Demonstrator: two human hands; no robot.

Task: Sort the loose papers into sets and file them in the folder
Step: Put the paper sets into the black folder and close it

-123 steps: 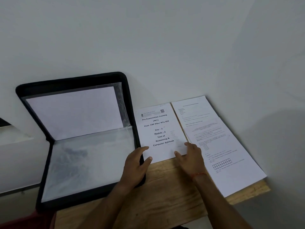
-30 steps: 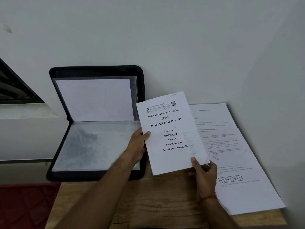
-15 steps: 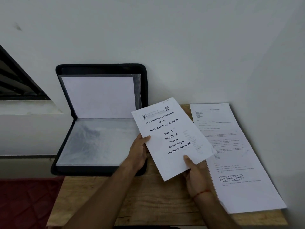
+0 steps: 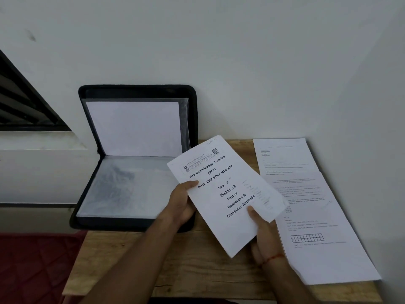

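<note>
Folder [image 4: 135,154] left of loose papers [image 4: 311,207] on table [image 4: 197,270]

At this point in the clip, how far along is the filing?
Done: the folder stands open, one white sheet in its upper sleeve. In hand: left hand and right hand hold the Pre Examination Training set above the table. Left: two printed sheets at right, not filed.

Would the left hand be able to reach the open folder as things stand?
Likely yes: the folder lies open right beside the left hand, nothing between, though that hand holds the booklet.
</note>
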